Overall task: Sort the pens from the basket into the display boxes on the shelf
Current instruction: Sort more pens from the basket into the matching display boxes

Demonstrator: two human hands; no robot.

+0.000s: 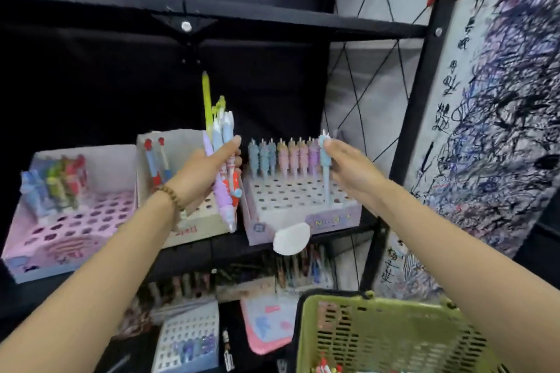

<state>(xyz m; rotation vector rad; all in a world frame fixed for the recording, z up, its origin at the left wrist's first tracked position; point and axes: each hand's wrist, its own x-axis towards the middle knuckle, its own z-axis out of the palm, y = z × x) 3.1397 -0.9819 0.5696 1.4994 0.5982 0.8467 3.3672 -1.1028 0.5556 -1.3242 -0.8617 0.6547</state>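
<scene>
Centrally, two bare hands are raised side by side and apart in front of a black shelf. A bundle of pens is gripped in the curled fingers of the left hand and held nearly upright, tops toward 12 o'clock. At 3 o'clock from it, a light blue pen is pinched near its top between thumb and fingers of the right hand.

That pen's long axis runs almost vertically, 12 to 6 o'clock. Its lower tip is met by the holed top of the lilac display box directly beneath, in a front row toward the box's right side. Whether the tip is fully seated cannot be told. The coming move is judged to turn on this: a straight push downward by the right hand, the nearer one, with the pen kept upright over its hole.

A row of pastel pens is stood along the back of the same box, at 9 o'clock from the right hand. Further toward 9 o'clock, a cream display box and a pink display box are set on the same shelf, each partly filled. At 5 o'clock of the view, below the right forearm, the green basket is seen, with a few pens at its bottom. A scribbled panel is hung at 3 o'clock, and more pen boxes are stored lower down.
</scene>
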